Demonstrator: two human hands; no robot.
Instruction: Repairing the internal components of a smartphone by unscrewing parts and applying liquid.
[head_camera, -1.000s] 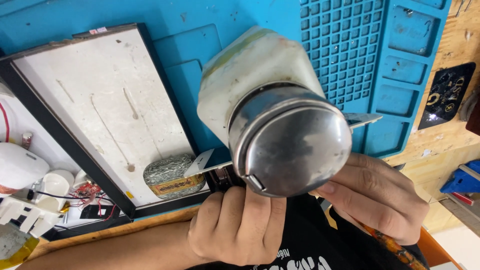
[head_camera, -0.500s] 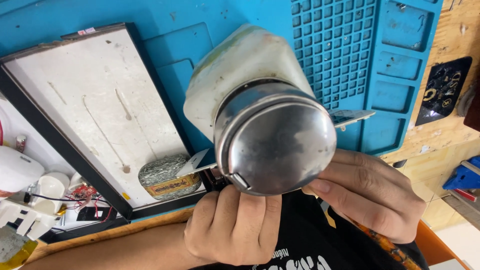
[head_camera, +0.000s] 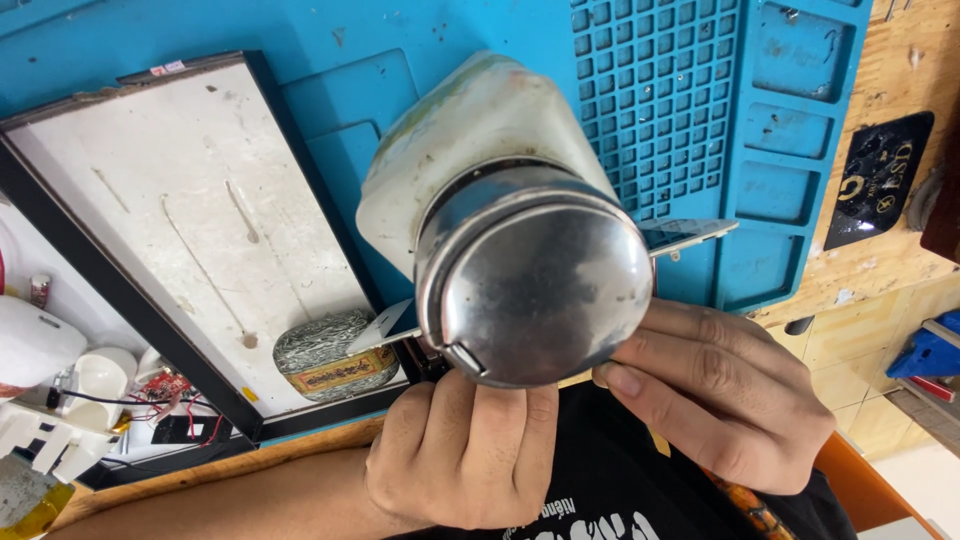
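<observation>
The bottle (head_camera: 500, 200) is a squat white container with a round metal cap, held up close to the camera, above the blue mat (head_camera: 660, 120). Its long axis runs from the white body, which lies toward the mat, to the metal cap (head_camera: 535, 285), which points back toward the person and slightly downward. The cap face is turned almost squarely to the camera.

Directly below the cap sits the left hand (head_camera: 465, 455). Its fingers are curled together into a loose fist. What the fist grips is hidden by the bottle, so the hold cannot be confirmed.

To the right of the cap lies the right hand (head_camera: 725, 395). Its fingers are pressed together and extended toward the cap rim, with the fingertips at or just beside the rim. Contact cannot be confirmed. Both hands are close to the bottle; the left hand is directly under it.

A thin flat strip (head_camera: 690, 235) projects on both sides from behind the bottle, running roughly left to right across the bottle axis.

Left of the bottle, a flat white panel in a black frame (head_camera: 180, 230) rests on the mat. A wire coil (head_camera: 325, 355) lies at the panel's lower corner, just beside the bottle. The wooden table (head_camera: 900, 300) shows to the right of the mat.
</observation>
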